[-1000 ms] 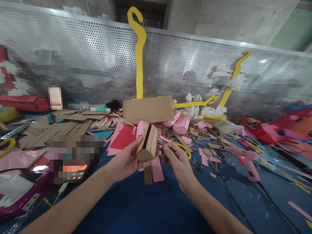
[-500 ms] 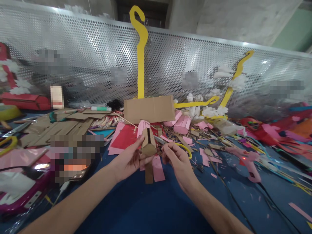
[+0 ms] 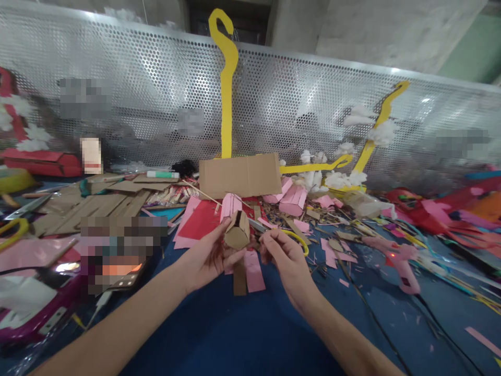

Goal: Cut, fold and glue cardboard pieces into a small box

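My left hand (image 3: pixel 206 257) is closed on a small faceted cardboard box (image 3: pixel 236 237), thumb along its side and fingers beneath. A dark slot runs along the box's top, and its flat end faces me. To the right, my right hand (image 3: pixel 288 261) has its thumb and fingertips pinched together, apart from the box. What lies in that pinch, if anything, I cannot make out. Behind the right hand, yellow-handled scissors (image 3: pixel 300 241) lie partly hidden. Below the box, a pink paper strip (image 3: pixel 255 271) and a brown cardboard strip (image 3: pixel 239 279) lie on the blue table (image 3: pixel 235 334).
A pink glue gun (image 3: pixel 403 261) with a lit red light lies at right, its cord trailing forward. Cardboard sheets (image 3: pixel 105 211) are piled at left. A tall yellow hook (image 3: pixel 226 104) stands behind a cardboard panel (image 3: pixel 240 176). A perforated metal barrier (image 3: pixel 270 104) spans the back.
The cardboard box has tipped in my left hand, so its end face shows more and its slotted top less. My right hand is nearly unmoved.
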`<state>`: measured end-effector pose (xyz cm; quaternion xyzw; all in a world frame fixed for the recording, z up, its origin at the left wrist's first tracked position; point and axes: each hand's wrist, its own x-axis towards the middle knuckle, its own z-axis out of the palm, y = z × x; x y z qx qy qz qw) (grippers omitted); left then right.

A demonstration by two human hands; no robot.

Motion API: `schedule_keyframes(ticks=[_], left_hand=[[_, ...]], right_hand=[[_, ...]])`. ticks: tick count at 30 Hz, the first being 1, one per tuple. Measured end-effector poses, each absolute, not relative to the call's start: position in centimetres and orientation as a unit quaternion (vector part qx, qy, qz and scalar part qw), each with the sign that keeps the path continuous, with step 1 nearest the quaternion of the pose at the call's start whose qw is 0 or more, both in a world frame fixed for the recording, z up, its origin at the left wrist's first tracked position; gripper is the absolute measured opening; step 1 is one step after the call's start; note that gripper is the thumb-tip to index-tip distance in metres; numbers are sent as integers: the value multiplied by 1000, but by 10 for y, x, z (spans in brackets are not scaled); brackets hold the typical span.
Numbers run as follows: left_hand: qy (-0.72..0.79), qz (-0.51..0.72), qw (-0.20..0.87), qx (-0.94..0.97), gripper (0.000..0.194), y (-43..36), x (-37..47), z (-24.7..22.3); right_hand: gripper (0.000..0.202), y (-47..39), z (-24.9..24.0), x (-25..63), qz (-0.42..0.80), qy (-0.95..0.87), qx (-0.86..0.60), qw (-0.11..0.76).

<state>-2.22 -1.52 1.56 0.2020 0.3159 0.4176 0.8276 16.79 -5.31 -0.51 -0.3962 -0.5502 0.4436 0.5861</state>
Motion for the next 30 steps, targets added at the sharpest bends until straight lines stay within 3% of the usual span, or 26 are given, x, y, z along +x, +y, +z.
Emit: schedule_keyframes(ticks=[4,11,30], left_hand=[[348,427,804,225,34,-18,-19,17],[372,427,777,275,32,-19,-19,10],[354,458,749,322,38,-19,-19,2]], right_hand=[[16,-59,-4,167,353,-612,-407,578],[45,-69,-1,162,200,-739,-393,510],[37,-68,2,163,219,-738,-394,503]])
